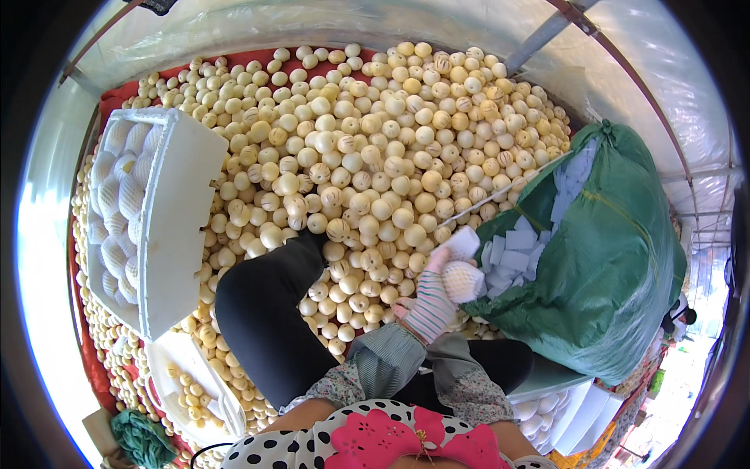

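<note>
Right hand in a striped fingerless glove is up over the pile, fingers wrapped around a pale round fruit in white foam netting, with a white foam sleeve pinched just above it. That netted fruit sits right at the mouth of the big green sack, which bulges on the right and spills pale foam sleeves from its opening. The left hand — can't see it; a dark-clad limb runs up from the near edge into the heap and its end is buried among the fruit, so whether it's clenched or loose, I cannot tell.

Spread across the whole middle and far side: a huge heap of creamy yellow round fruit on a red sheet. On the left, a white foam box stands tilted on its side, packed with netted fruit. Near left, a white bag holds a few more loose fruit, and a green cloth bundle lies beside it. Near right, more white boxes with wrapped fruit sit under the sack
</note>
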